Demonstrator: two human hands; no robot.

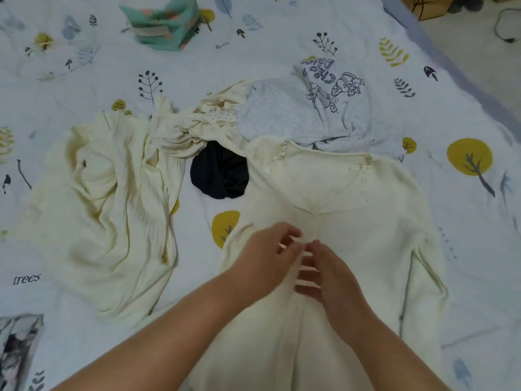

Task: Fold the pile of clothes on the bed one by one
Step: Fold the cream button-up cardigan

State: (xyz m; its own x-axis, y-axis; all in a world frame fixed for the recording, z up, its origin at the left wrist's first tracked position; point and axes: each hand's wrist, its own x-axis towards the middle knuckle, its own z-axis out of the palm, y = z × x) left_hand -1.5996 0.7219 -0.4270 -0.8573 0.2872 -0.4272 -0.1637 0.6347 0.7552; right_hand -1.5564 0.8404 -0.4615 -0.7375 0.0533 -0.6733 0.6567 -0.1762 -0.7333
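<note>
Head view, looking down over a bed [282, 46] covered with a leaf-and-tree print quilt: a person works at a cream V-neck knit top [352, 221] spread face up on the quilt, its neckline pointing away from the body and its hem running off the near edge of the frame, so the garment's long axis lies straight out from the person. Both hands meet on the centre line of the top just below the point of the V. The left hand [267, 258] has its fingers curled down onto the fabric, and appears to pinch a small ridge of knit, though motion blur leaves the grip uncertain. The right hand [327, 272] lies beside it, touching, with fingers spread and fairly straight, pressing flat on the cloth and holding nothing. The top's right sleeve [423, 277] lies folded in along the body on the right hand's side, nearer that hand than the left. The rest of the pile waits unfolded beyond and to the left: a large ribbed cream garment [107, 215] well to the left, a twisted cream piece [191, 131] behind it, a dark garment [220, 173] just beside the top's left shoulder, and a pale blue printed T-shirt [310, 108] behind the neckline. A folded green patterned item [163, 24] sits far back. The work looks early, smoothing before the first fold.
</note>
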